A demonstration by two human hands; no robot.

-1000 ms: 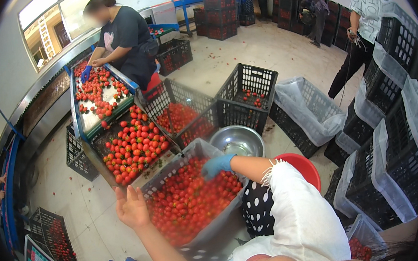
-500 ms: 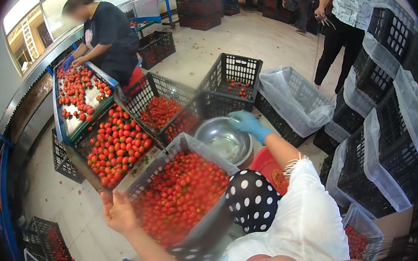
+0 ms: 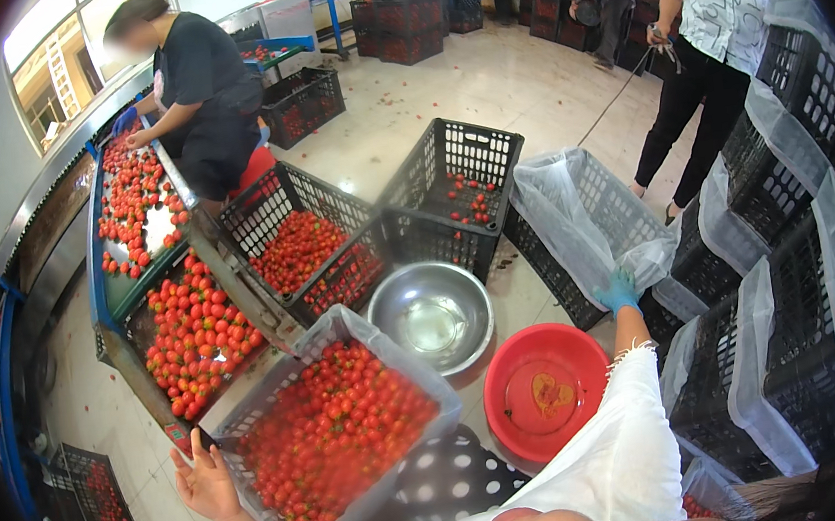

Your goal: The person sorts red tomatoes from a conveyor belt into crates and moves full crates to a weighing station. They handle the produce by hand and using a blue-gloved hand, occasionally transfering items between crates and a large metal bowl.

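Note:
My bare left hand (image 3: 205, 482) is raised with its fingers apart, holding nothing. It is beside the left edge of a lined crate (image 3: 436, 421) heaped with small red tomatoes (image 3: 338, 429). My right hand (image 3: 618, 291), in a light blue glove, grips the near rim of another black crate (image 3: 551, 270) at the right. A translucent plastic liner (image 3: 563, 201) hangs over that crate's rim, and no tomatoes show inside. Between my arms stand a shiny metal bowl (image 3: 433, 319) and a red plastic basin (image 3: 548, 388) with a yellowish pattern on its bottom.
A sorting table (image 3: 98, 281) with tomatoes slopes along the left, where a person (image 3: 205, 90) works. Two black crates (image 3: 449, 167) (image 3: 281, 198) with tomatoes stand ahead. Stacked lined crates (image 3: 813, 293) rise on the right; another person (image 3: 705, 62) stands beyond them.
My right hand has left the metal bowl and moved right to the lined crate's near rim. The red basin is now in full view. My left hand stays open, slightly lower left.

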